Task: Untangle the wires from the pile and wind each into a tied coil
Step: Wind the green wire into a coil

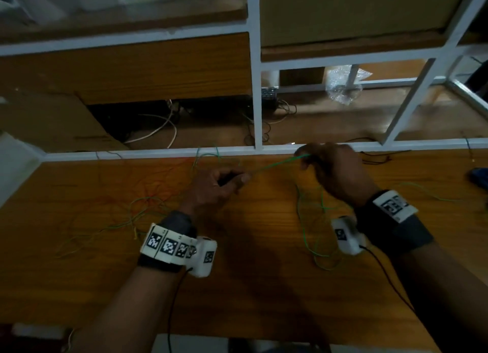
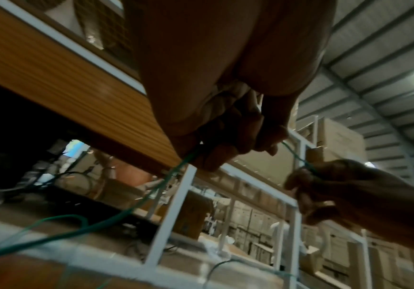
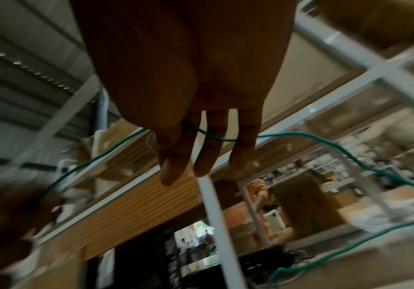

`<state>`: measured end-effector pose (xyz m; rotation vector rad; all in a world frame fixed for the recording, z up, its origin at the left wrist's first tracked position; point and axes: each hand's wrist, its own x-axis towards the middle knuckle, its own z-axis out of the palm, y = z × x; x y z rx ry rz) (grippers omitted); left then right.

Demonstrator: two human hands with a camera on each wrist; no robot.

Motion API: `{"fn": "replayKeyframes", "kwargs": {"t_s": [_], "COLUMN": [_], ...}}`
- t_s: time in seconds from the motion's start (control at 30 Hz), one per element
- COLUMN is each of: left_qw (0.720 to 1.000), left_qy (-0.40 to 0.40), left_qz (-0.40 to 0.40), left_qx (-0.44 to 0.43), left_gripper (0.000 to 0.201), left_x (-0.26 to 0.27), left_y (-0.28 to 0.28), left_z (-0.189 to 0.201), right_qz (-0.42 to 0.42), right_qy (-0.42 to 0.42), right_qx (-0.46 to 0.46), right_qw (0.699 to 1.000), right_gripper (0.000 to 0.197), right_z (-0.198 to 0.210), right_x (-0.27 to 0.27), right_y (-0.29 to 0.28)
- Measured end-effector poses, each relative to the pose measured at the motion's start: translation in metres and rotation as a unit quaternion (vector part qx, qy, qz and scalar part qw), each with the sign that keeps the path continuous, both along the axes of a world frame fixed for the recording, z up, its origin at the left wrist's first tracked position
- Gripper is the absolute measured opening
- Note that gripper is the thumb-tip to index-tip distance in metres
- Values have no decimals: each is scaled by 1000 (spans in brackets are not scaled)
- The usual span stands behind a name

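A thin green wire [image 1: 274, 165] is stretched taut above the wooden table [image 1: 250, 286] between my two hands. My left hand [image 1: 235, 179] grips one end of that span in curled fingers; the wrist view shows the wire [image 2: 151, 191] running out below the fist [image 2: 238, 140]. My right hand [image 1: 311, 160], near the table's back edge, pinches the other end. There the wire [image 3: 300, 135] crosses its fingers [image 3: 216, 148]. More green loops [image 1: 317, 234] hang and lie under the right wrist. A loose tangle of red, green and yellow wires [image 1: 148, 202] lies at the left.
A white metal frame rail [image 1: 158, 153] borders the table's back edge, with an upright post [image 1: 257, 88]. A black cable [image 1: 375, 160] and a dark blue object [image 1: 479, 176] lie at the right. Behind the rail are a cardboard box [image 1: 52, 120] and floor cables.
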<state>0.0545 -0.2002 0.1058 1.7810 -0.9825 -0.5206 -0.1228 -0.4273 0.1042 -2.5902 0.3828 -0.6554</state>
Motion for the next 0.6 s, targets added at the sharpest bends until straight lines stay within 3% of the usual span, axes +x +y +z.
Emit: {"fn": "replayKeyframes", "kwargs": {"t_s": [0.13, 0.23, 0.27, 0.33, 0.4, 0.5, 0.6], "left_qw": [991, 962, 949, 921, 894, 871, 873], "left_qy": [100, 199, 229, 294, 348, 383, 375], "left_qz": [79, 148, 162, 174, 164, 156, 156], "left_qx": [-34, -117, -140, -187, -231, -267, -271], "left_gripper": [10, 11, 11, 9, 14, 19, 19], "left_x": [3, -15, -23, -41, -59, -85, -104], "left_y": [17, 9, 3, -10, -23, -40, -52], "left_z": [-18, -21, -22, -23, -25, -29, -37], "right_qz": [-96, -101, -98, -102, -135, -194, -267], "right_qy": [8, 23, 35, 54, -7, -119, -141], "right_qx": [27, 37, 29, 8, 24, 65, 62], "right_qw": [995, 994, 994, 993, 991, 972, 951], "right_gripper": [36, 32, 39, 81, 108, 114, 104], "right_z": [-2, -11, -17, -26, -29, -35, -50], "right_x": [-20, -18, -16, -14, -18, -33, -57], "right_y": [-44, -46, -42, -32, -17, -1, 3]}}
